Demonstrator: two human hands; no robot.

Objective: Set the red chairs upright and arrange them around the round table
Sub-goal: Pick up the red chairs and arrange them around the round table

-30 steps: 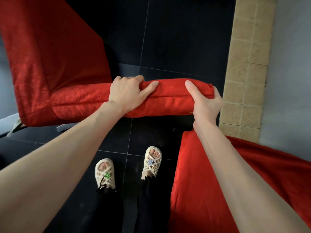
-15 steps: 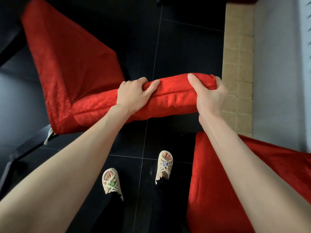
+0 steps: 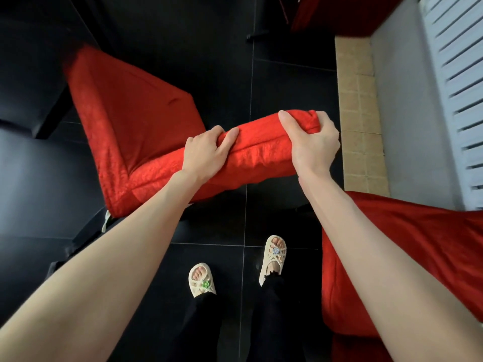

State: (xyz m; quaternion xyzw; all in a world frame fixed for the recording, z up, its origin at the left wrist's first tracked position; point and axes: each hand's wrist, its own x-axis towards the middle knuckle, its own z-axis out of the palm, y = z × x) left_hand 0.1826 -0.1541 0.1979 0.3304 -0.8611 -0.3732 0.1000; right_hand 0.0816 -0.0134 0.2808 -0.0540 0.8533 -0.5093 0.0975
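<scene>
Holding the red fabric-covered chair by the top of its backrest, the left hand and the right hand have each grip clamped on it, above the black tiled floor. Its cover seems soft and loose, the frame probably stiff and heavy, so squeeze through to the frame.

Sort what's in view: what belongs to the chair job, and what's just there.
Job: red fabric-covered chair, its backrest top held by left hand and right hand; second red fabric-covered chair at lower right.
Just there: white slatted radiator, tan tiled strip, black tiled floor, cream woven sandals.
</scene>
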